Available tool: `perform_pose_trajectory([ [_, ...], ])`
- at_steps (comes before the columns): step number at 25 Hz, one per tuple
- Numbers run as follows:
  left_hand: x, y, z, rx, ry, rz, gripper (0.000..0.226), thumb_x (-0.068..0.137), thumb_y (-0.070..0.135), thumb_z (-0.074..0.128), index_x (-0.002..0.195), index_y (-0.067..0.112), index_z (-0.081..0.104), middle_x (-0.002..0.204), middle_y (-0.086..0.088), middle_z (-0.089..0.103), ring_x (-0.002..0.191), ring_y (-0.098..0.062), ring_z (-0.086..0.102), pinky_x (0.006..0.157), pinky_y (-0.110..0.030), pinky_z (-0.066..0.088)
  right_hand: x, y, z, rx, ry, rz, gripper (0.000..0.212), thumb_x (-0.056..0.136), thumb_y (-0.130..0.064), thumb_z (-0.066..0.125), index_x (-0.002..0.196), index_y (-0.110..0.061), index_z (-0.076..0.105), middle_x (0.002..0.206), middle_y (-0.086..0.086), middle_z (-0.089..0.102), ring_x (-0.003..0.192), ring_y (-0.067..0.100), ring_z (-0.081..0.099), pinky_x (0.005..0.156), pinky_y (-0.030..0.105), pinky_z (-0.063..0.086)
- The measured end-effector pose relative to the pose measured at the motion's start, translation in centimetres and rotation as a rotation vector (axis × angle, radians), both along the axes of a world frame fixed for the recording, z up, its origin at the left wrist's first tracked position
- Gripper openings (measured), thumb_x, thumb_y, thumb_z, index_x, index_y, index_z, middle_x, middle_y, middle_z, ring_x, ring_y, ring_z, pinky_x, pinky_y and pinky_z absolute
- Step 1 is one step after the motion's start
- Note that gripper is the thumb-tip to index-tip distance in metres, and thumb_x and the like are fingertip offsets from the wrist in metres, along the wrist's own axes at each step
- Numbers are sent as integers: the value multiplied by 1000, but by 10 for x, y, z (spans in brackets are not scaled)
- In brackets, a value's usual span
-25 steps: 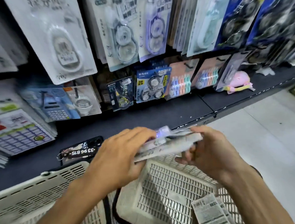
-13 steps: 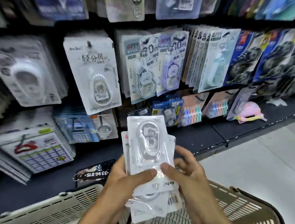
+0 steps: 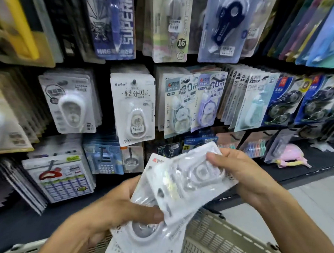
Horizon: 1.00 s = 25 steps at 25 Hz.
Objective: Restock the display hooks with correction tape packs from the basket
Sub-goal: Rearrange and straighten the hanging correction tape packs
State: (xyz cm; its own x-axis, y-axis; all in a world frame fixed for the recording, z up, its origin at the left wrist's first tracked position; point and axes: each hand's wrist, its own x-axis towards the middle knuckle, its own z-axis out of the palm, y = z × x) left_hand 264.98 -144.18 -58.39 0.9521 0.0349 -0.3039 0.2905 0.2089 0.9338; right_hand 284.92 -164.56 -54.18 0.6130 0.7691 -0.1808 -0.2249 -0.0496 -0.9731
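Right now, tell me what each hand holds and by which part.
Both grip a fanned stack of correction tape packs: the left hand pinches its lower edge with the thumb on top, and the right hand grips the top pack's upper right edge.

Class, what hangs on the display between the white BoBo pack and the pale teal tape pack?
Head view: two overlapping 30m packs, one grey-white, one lilac, then edge-on white packs.

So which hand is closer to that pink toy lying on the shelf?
Right. The right hand grips the top pack just left of and below the pink toy. The left hand holds the packs much farther down and left.
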Motion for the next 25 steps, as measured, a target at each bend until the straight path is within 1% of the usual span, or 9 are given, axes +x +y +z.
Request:
perform_pose_trajectory([
  [3,-8,13,5,-32,-60,189,73,47,21,103,115,27,75,119,-17,76,105,-40,74,83,-47,62,-4,-2,-7,297,350,-202,36,85,-28,66,116,-12,76,118,10,74,107,29,72,80,38,63],
  [4,-9,15,7,-8,-79,296,83,37,28,106,115,25,75,116,-15,77,102,-39,75,84,-48,62,-11,0,-9,279,327,-161,35,83,-25,69,112,-9,76,114,9,75,101,30,73,74,37,63],
  [6,-12,18,13,21,-113,482,94,30,32,105,117,21,72,111,-13,79,98,-38,77,90,-53,58,-28,10,-8,103,178,-73,40,70,-27,80,97,-3,66,93,8,75,69,27,70,50,30,55],
  [8,-15,20,22,14,-168,590,80,36,29,101,111,22,75,109,-14,79,96,-39,77,91,-54,58,-40,21,-5,62,89,-46,44,67,-25,84,97,-7,58,86,13,74,58,22,65,43,28,50],
  [10,-24,26,32,20,-243,703,65,39,31,98,101,28,79,107,-12,80,93,-38,78,87,-52,60,-49,38,6,173,33,-48,47,68,-21,89,106,-11,64,96,16,76,67,24,72,49,31,57],
  [13,-42,39,41,31,-349,856,63,43,34,99,103,32,78,108,-7,80,95,-34,78,88,-49,58,-62,74,23,315,-25,-138,35,79,-22,84,112,-20,71,105,7,77,82,22,75,54,31,60],
  [18,-69,54,45,41,-456,1067,47,58,21,85,104,24,78,103,-4,81,86,-24,80,60,-32,63,-83,109,29,273,-210,-300,17,93,-16,69,108,-23,72,101,-1,78,83,21,75,58,35,59],
  [22,-91,65,42,67,-459,1279,56,57,30,87,112,30,74,105,5,81,96,-23,78,86,-45,59,-118,131,26,325,-129,-154,21,93,-16,67,114,-19,65,102,1,77,80,23,76,50,31,57],
  [25,-105,70,37,103,-455,1314,57,51,37,92,105,37,76,102,6,81,90,-20,79,82,-43,58,-127,150,29,312,-145,-235,20,96,-14,65,115,-19,61,103,-3,77,83,22,76,51,33,59],
])
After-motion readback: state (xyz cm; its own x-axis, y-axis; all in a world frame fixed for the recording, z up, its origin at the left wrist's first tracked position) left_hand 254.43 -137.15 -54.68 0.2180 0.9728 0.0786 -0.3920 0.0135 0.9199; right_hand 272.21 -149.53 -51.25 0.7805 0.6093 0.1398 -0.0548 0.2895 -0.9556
